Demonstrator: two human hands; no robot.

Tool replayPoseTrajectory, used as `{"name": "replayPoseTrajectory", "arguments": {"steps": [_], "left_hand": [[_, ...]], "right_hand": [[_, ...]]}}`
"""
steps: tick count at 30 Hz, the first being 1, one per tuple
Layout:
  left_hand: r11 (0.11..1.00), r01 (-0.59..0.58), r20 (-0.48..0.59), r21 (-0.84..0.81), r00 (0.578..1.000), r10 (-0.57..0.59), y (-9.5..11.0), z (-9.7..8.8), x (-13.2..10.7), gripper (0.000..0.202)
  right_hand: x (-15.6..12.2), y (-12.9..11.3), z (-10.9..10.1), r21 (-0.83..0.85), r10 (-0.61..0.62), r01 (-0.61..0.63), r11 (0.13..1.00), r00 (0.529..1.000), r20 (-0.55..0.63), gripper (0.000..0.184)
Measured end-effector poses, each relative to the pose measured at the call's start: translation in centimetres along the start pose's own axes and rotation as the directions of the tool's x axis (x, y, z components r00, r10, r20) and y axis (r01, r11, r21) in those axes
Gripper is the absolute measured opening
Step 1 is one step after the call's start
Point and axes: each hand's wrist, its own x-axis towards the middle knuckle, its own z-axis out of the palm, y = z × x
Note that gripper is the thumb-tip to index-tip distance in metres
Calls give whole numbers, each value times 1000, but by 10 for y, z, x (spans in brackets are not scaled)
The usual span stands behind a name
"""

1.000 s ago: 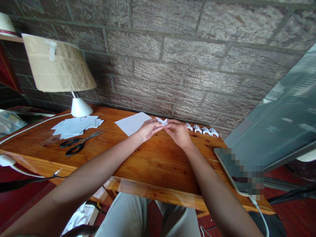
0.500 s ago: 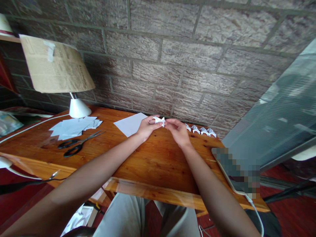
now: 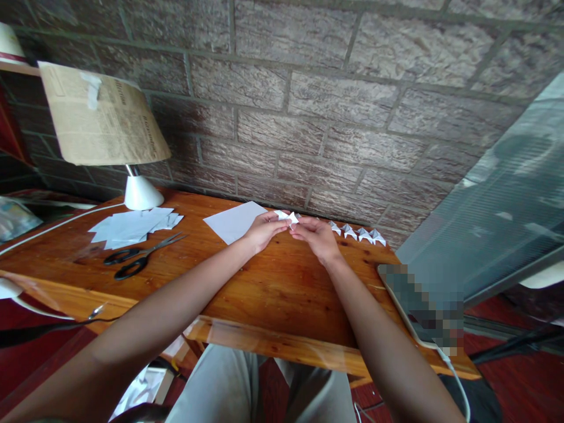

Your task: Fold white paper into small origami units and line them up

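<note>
Both my hands meet over the far middle of the wooden table (image 3: 282, 294). My left hand (image 3: 263, 230) and my right hand (image 3: 315, 236) each pinch a small folded white paper piece (image 3: 287, 216) between their fingertips. A flat white sheet (image 3: 234, 221) lies just left of my left hand. A row of small folded paper pieces (image 3: 359, 234) sits by the wall just right of my right hand.
A lamp (image 3: 101, 126) with a newspaper shade stands at the back left. Before it lie a pile of white paper squares (image 3: 132, 227) and black scissors (image 3: 140, 256). A blurred device (image 3: 425, 305) with a cable rests at the table's right edge. A brick wall backs the table.
The paper piece was lifted slightly and then lowered again, turned between my fingertips. My hands stayed in the same place.
</note>
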Motion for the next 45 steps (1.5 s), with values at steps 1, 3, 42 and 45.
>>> {"name": "replayPoseTrajectory", "arguments": {"steps": [1, 3, 42, 45], "left_hand": [[1000, 2, 3, 0, 1000, -2, 0, 0, 0, 33], [1000, 8, 7, 9, 1000, -8, 0, -1, 0, 34], [999, 31, 9, 13, 999, -31, 1, -1, -2, 40], [999, 12, 24, 44, 1000, -13, 2, -2, -2, 41]], "right_hand": [[0, 0, 0, -5, -1, 1, 1000, 1000, 1, 36], [0, 1, -1, -6, 7, -7, 1000, 1000, 13, 36], [1, -6, -6, -23, -40, 40, 999, 999, -2, 30], [1, -7, -8, -32, -41, 41, 999, 999, 18, 29]]}}
